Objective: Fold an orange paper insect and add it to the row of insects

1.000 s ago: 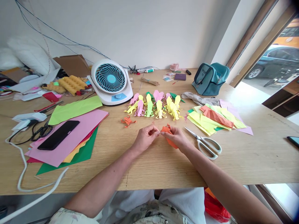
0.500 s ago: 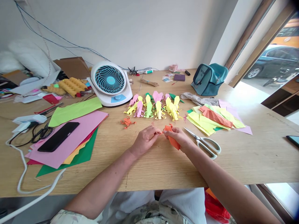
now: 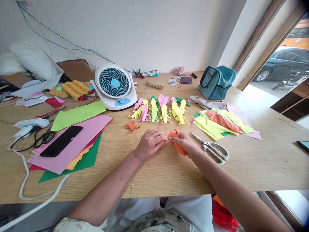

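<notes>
orange folded paper (image 3: 178, 145) | creased, tilted | above table, between fingers

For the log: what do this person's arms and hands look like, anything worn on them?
The left hand and right hand are bare, with no gloves; no ring, watch or bracelet shows. Both forearms are uncovered. A pale sleeve with a faint floral print shows at the left elbow, by the bottom edge.
</notes>
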`<state>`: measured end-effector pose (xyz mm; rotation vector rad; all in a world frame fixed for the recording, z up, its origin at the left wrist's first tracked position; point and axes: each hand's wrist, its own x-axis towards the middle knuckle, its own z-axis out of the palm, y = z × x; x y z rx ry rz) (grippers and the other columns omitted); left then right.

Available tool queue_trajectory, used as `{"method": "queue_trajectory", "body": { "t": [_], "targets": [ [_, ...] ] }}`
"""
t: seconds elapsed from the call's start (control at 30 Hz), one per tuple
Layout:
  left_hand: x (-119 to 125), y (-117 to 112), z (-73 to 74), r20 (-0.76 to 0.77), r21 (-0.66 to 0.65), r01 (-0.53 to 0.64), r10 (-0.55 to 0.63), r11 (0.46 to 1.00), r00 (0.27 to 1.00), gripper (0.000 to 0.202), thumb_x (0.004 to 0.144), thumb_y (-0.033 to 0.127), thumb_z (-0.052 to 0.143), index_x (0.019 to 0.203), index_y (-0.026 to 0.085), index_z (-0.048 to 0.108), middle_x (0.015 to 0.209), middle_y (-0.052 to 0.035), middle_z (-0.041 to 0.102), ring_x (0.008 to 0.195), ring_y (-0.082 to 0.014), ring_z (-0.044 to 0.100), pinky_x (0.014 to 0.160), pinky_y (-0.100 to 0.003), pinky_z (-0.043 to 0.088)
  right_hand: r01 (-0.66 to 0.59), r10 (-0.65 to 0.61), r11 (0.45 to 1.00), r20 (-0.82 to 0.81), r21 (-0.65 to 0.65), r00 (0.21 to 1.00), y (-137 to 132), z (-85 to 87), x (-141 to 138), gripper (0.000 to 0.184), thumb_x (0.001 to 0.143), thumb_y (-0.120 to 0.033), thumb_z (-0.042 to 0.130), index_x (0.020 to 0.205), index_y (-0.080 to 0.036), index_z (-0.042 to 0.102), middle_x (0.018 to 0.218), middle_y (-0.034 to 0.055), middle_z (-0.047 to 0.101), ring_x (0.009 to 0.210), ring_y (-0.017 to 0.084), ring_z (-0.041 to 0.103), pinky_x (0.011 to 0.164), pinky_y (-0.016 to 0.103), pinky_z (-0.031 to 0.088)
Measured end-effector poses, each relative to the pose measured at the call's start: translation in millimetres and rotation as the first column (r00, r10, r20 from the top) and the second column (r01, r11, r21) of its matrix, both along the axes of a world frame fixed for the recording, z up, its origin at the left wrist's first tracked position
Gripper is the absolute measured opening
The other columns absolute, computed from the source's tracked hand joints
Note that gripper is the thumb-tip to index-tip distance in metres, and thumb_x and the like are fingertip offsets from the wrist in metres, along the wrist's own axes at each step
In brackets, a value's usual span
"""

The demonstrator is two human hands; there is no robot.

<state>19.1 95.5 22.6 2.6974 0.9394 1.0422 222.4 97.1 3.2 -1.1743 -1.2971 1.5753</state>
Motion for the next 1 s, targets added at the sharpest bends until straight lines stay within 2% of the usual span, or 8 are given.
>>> {"method": "queue_trajectory", "body": {
  "t": [0.23, 0.33, 0.43, 0.57, 0.7, 1.0],
  "targets": [
    [3, -1, 0.0, 0.058, -0.058, -0.018, 0.021, 0.998, 0.998, 0.017, 0.096, 0.023, 0.051, 0.091, 0.021, 0.066, 0.091, -0.0043, 0.073, 0.087, -0.0177, 0.062, 0.085, -0.033, 0.043, 0.011, -0.012, 1.0, 0.043, 0.012, 0.999, 0, -2.0, 0, 0.045, 0.065, -0.058, 0.079, 0.068, -0.018, 0.059, 0.058, -0.003, 0.054, 0.049, 0.008, 0.04, 0.047, 0.023, 0.027],
    [7, -3, -1.3, 0.182, -0.128, -0.01, 0.033, 0.992, 0.983, 0.013, 0.093, 0.021, 0.054, 0.086, 0.021, 0.064, 0.087, -0.0034, 0.071, 0.084, -0.0169, 0.063, 0.084, -0.032, 0.046, 0.008, -0.009, 1.0, 0.048, 0.017, 0.999, 0, -3.3, -1, 0.044, 0.065, -0.058, 0.079, 0.069, -0.018, 0.059, 0.057, -0.0033, 0.053, 0.048, 0.008, 0.039, 0.046, 0.023, 0.026],
    [13, -5, -2.9, 0.314, -0.24, -0.009, 0.086, 0.971, 0.945, 0.01, 0.088, 0.016, 0.057, 0.082, 0.02, 0.064, 0.082, -0.002, 0.069, 0.078, -0.0148, 0.063, 0.078, -0.029, 0.049, 0.008, -0.009, 1.0, 0.032, 0.016, 0.999, 0, -3.2, -1, 0.043, 0.064, -0.056, 0.08, 0.071, -0.019, 0.059, 0.059, -0.004, 0.053, 0.049, 0.008, 0.04, 0.046, 0.023, 0.027],
    [18, -6, -6.1, 0.42, -0.399, 0.012, 0.171, 0.917, 0.891, 0.008, 0.082, 0.012, 0.059, 0.077, 0.018, 0.063, 0.08, -0.0015, 0.069, 0.075, -0.0133, 0.063, 0.073, -0.025, 0.049, 0.017, -0.017, 0.999, 0.005, 0.027, 1.0, -1, 0.1, -2, 0.045, 0.063, -0.056, 0.081, 0.076, -0.02, 0.059, 0.062, -0.0039, 0.053, 0.051, 0.009, 0.041, 0.048, 0.023, 0.029],
    [19, -5, -11.0, 0.477, -0.518, 0.063, 0.228, 0.853, 0.849, 0.005, 0.08, 0.016, 0.061, 0.075, 0.016, 0.062, 0.077, -0.0015, 0.067, 0.072, -0.0126, 0.061, 0.07, -0.024, 0.049, 0.013, -0.014, 0.998, 0.014, 0.055, 1.0, -3, 3.7, -3, 0.046, 0.064, -0.057, 0.08, 0.078, -0.02, 0.057, 0.064, -0.0045, 0.05, 0.053, 0.009, 0.039, 0.049, 0.022, 0.028],
    [24, -5, -14.9, 0.552, -0.689, 0.166, 0.363, 0.706, 0.75, 0.015, 0.077, 0.027, 0.066, 0.071, 0.016, 0.058, 0.067, 0.0026, 0.057, 0.064, -0.0095, 0.05, 0.064, -0.022, 0.04, 0.001, -0.009, 0.992, 0.065, 0.13, 0.998, -4, 6.2, -7, 0.044, 0.069, -0.057, 0.075, 0.078, -0.02, 0.054, 0.064, -0.006, 0.046, 0.053, 0.008, 0.036, 0.05, 0.023, 0.027]
  ]
}}
